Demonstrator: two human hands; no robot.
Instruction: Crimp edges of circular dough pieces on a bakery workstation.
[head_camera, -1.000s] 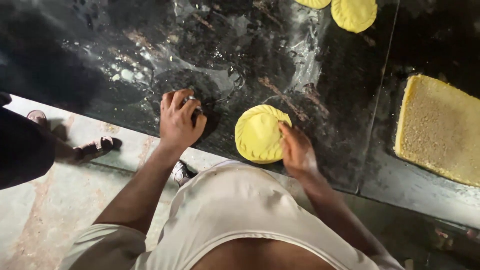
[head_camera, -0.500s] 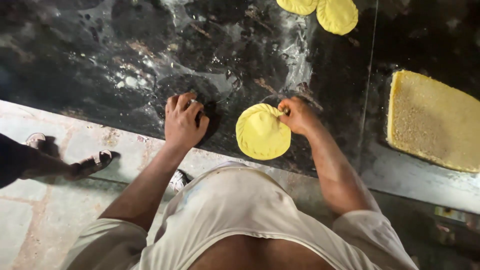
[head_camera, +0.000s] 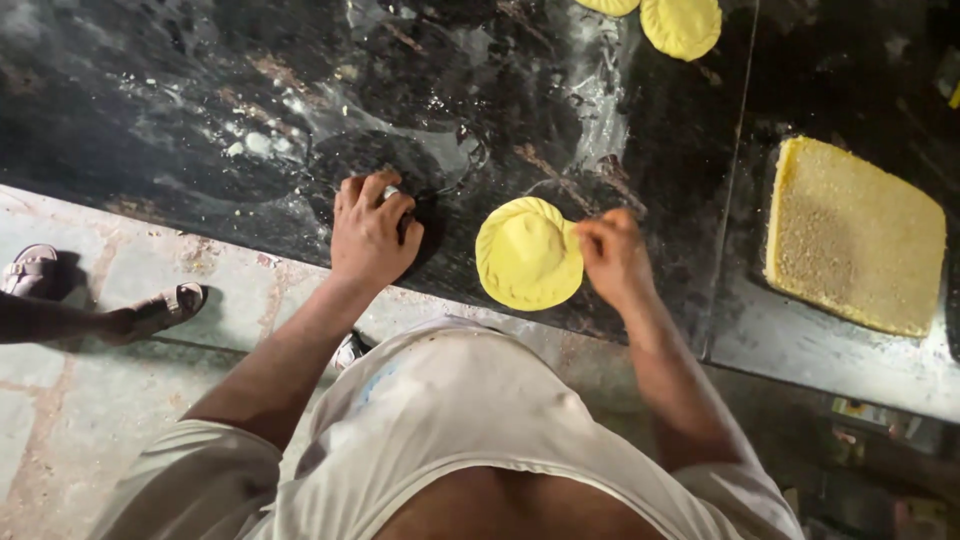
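2 hands at counter (head_camera: 150, 110) edge: right hand (head_camera: 612, 255) pinching dough disc (head_camera: 528, 254) rim, left hand (head_camera: 372, 232) grip unclear

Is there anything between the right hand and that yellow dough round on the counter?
Nothing visible. The right hand already pinches the right edge of the dough round, with only bare counter around it.

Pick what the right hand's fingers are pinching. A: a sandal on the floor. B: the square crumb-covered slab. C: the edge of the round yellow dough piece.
C: the right hand pinches the right edge of the yellow dough round on the dark counter.
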